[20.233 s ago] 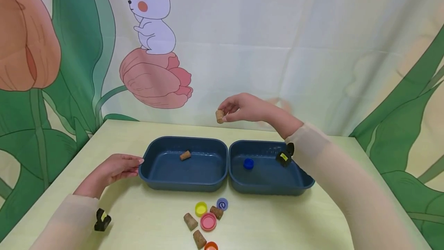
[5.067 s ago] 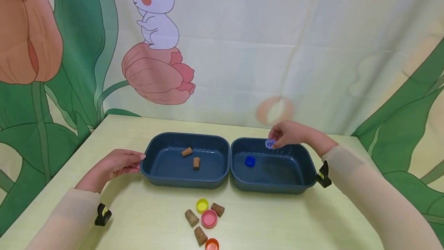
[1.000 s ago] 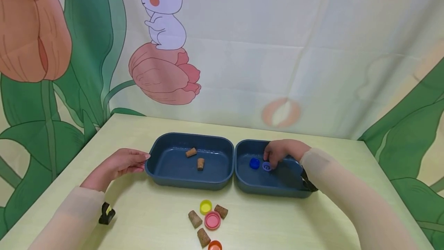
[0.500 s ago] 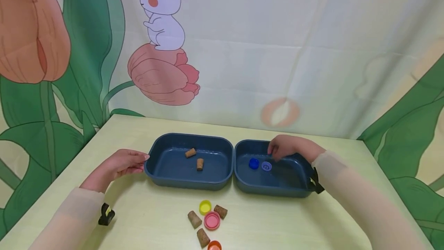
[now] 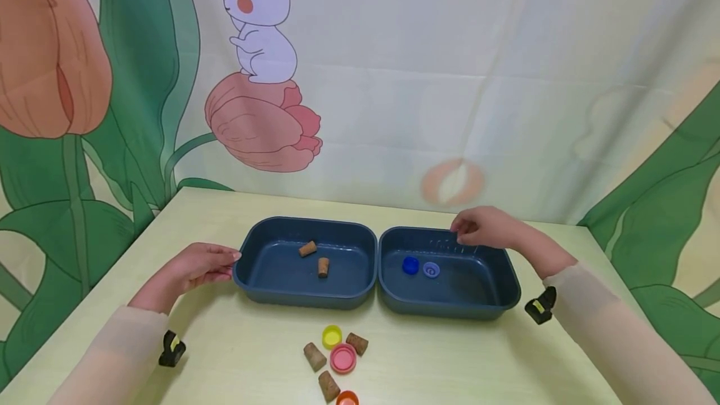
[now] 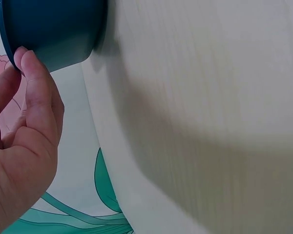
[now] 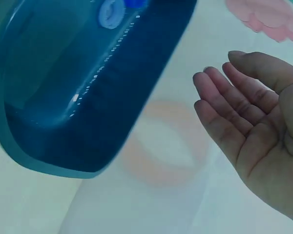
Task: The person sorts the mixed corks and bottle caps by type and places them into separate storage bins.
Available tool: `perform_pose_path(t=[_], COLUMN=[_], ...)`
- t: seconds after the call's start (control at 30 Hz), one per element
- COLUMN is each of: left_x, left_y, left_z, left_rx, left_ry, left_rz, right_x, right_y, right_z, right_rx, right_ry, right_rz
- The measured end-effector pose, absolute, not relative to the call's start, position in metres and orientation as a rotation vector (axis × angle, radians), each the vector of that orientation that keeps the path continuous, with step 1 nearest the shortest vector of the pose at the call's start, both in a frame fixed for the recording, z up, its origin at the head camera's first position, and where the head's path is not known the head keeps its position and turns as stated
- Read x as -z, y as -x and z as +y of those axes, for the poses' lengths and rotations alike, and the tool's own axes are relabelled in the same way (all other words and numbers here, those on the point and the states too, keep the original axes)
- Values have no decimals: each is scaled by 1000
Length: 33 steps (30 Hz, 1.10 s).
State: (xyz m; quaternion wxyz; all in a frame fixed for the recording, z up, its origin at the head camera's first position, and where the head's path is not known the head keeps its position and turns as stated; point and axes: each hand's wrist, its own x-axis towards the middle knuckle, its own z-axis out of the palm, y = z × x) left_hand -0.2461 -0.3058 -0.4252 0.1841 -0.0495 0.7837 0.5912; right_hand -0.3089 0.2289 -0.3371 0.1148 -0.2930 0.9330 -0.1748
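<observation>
My left hand point(image 5: 208, 264) pinches the left rim of a dark blue bin point(image 5: 306, 299); the left wrist view shows thumb and fingertips at that rim. Two corks lie in this bin, one tilted point(image 5: 307, 249) and one nearer point(image 5: 323, 267). Beside it stands a second dark blue bin point(image 5: 450, 310). A deep blue bottle cap point(image 5: 410, 265) and a light purple cap point(image 5: 431, 269) lie inside. Above this bin's back edge is my right hand point(image 5: 485, 227). Its fingers are loosely bent and hold nothing, as the right wrist view point(image 7: 259, 117) shows.
In front of the bins lie a yellow cap point(image 5: 332, 337), a pink cap point(image 5: 343, 359) and an orange cap point(image 5: 347, 399), the last cut by the frame edge. Three corks lie among them, one of them point(image 5: 357, 344) right of the yellow cap. A printed curtain point(image 5: 382, 111) hangs behind the table.
A second cork has gone into the left bin, and the light purple cap from the table into the right one. My right hand has released that cap and risen rightward. The left hand stays put.
</observation>
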Motion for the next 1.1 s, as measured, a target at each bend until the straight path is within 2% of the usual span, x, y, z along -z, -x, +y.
perform_pose_path(t=[0.5,0.8,1.1], left_x=[424,424,425], left_y=[246,249,250], left_z=[-305,-305,-306], left_rx=[-1631,-1631,-1647], left_ry=[111,127,145], left_rz=[2226,2222,2211], right_x=[312,320,337], right_y=[243,210,193], right_z=[210,186,163], right_rx=[823,781,748], right_ry=[941,1175,1195], right_rz=[2737,2651,2567])
